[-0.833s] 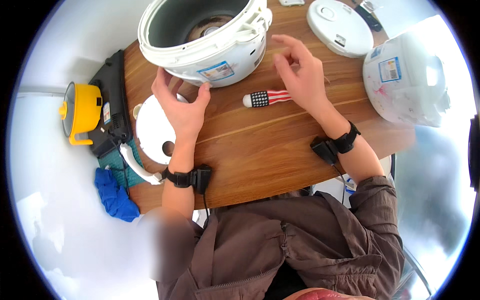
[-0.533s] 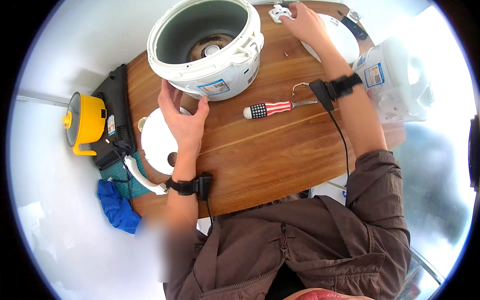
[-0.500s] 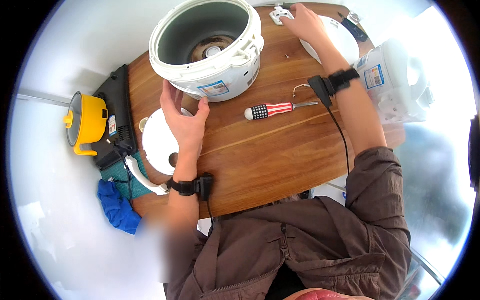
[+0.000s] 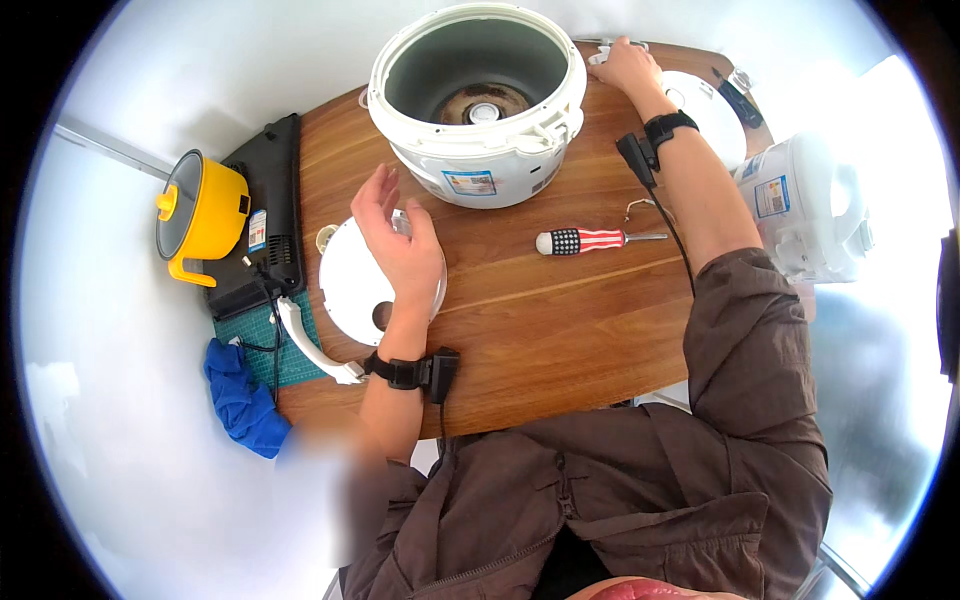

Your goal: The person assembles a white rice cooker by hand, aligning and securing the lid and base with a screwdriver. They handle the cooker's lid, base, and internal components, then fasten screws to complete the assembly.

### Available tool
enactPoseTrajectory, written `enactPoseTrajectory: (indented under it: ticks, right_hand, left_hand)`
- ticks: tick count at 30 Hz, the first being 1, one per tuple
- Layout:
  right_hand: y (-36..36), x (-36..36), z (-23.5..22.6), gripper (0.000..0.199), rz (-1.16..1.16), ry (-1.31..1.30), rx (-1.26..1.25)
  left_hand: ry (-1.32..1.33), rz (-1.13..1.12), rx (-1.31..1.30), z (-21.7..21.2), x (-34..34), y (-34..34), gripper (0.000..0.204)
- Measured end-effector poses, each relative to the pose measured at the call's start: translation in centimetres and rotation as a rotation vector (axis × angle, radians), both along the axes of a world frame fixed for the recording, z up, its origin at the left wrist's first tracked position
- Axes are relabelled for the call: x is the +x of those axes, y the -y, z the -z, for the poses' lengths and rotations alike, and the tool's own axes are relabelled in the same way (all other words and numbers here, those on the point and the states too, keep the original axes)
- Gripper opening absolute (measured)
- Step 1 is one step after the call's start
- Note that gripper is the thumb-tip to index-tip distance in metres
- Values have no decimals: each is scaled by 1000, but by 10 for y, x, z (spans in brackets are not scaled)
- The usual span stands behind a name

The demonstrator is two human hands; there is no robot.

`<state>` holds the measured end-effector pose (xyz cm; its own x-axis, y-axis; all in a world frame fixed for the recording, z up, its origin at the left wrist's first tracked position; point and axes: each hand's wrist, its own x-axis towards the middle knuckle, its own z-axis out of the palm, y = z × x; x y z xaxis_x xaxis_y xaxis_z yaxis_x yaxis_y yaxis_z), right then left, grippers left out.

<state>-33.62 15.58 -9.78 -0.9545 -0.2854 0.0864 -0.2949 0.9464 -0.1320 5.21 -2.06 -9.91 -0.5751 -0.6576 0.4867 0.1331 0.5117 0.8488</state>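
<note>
Right hand (image 4: 630,68) is at the white plastic part (image 4: 602,55) near the table's (image 4: 560,330) far edge, can't tell if gripping; probably light, stiff, pinch the rim. Left hand (image 4: 402,250): fingers spread, empty, by the rice cooker body (image 4: 478,172).

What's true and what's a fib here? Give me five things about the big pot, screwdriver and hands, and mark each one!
1. The screwdriver lies on the wooden table. True.
2. Its handle is plain green. False: it has red and white stripes and a dark, white-spotted part.
3. The big white pot is open on top. True.
4. The left hand grips the screwdriver. False: it is empty, near that pot.
5. The right hand is inside the pot. False: it is by the table's far edge.
</note>
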Motion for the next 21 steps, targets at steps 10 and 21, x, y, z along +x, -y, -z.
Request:
enactPoseTrajectory:
  ticks: [10, 21]
  right_hand:
    - [-7, 41, -2, 84, -123, -99, -130]
    - [-34, 106, -22, 78, -330, 168, -332]
  left_hand:
    - [-31, -9, -90, 1, 2, -2, 50]
    - [-81, -3, -249, -13, 11, -21, 40]
